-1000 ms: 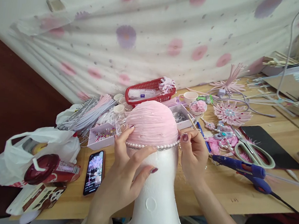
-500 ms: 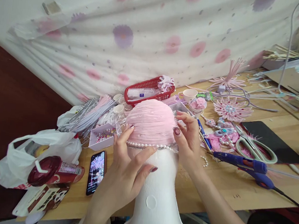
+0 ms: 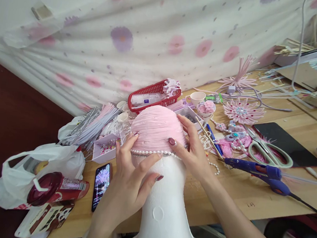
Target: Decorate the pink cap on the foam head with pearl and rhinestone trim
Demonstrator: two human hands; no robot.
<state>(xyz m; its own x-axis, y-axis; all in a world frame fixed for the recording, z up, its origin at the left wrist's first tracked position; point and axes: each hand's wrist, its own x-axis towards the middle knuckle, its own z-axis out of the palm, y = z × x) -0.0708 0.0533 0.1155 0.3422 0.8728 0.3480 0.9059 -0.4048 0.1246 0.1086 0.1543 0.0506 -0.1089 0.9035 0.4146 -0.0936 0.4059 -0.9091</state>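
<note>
A pink ridged cap (image 3: 157, 130) made of fuzzy strands covers the top of a white foam mannequin head (image 3: 165, 193). Pearl beads (image 3: 166, 154) run along its lower edge, with a thin silvery trim beside them. My left hand (image 3: 131, 172) rests against the cap's left side, fingers spread; its index fingertip touches near the beads and the thumb is apart from it. On the right side, my right hand (image 3: 192, 148) lies against the cap, its thumb on the pink surface above the beads and its other fingers spread along the side.
Right lie a blue glue gun (image 3: 256, 170), scissors (image 3: 269, 151), a black tablet (image 3: 289, 143) and a pink flower ornament (image 3: 244, 111). Behind stands a red basket (image 3: 155, 91). Left are a phone (image 3: 102, 184), a red cup (image 3: 58, 190), a plastic bag (image 3: 41, 160) and pipe cleaners (image 3: 99, 125).
My right hand has shifted left onto the cap, its thumb now over the pink surface. A stick by the glue gun has come into sight. The view has shifted slightly.
</note>
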